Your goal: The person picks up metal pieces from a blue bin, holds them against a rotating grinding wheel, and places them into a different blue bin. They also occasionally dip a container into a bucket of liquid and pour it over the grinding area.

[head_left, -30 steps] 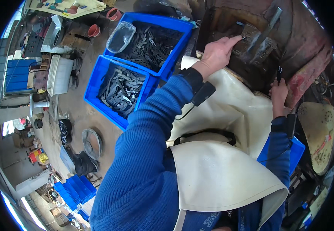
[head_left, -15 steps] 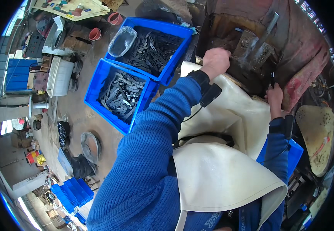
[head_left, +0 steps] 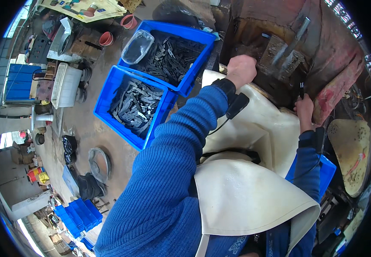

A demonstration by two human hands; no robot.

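My left hand (head_left: pixel 242 69) is closed at the near left edge of a dark, wet-looking basin (head_left: pixel 247 32). Its fingers curl away from view, so whatever they may hold is hidden. At the basin's near right side, my right hand (head_left: pixel 304 107) grips a dark narrow metal piece (head_left: pixel 302 90) that points away from me and has two bright spots near its tip. Between and beyond the hands, a metal pipe (head_left: pixel 297 36) slants down to a brown, rough-surfaced block (head_left: pixel 275 49) inside the basin.
Two blue bins (head_left: pixel 104 96) full of flat dark metal parts (head_left: pixel 136 105) stand left of the basin. A clear plastic tub (head_left: pixel 137 46) lies on the farther one. A cream apron (head_left: pixel 249 192) covers my lap. Reddish sheeting (head_left: pixel 337 55) hangs around the basin's right side.
My left hand has shifted very slightly right and nearer. Whitish blur at the foot of the pipe has lessened. The right hand and its metal piece have barely moved.
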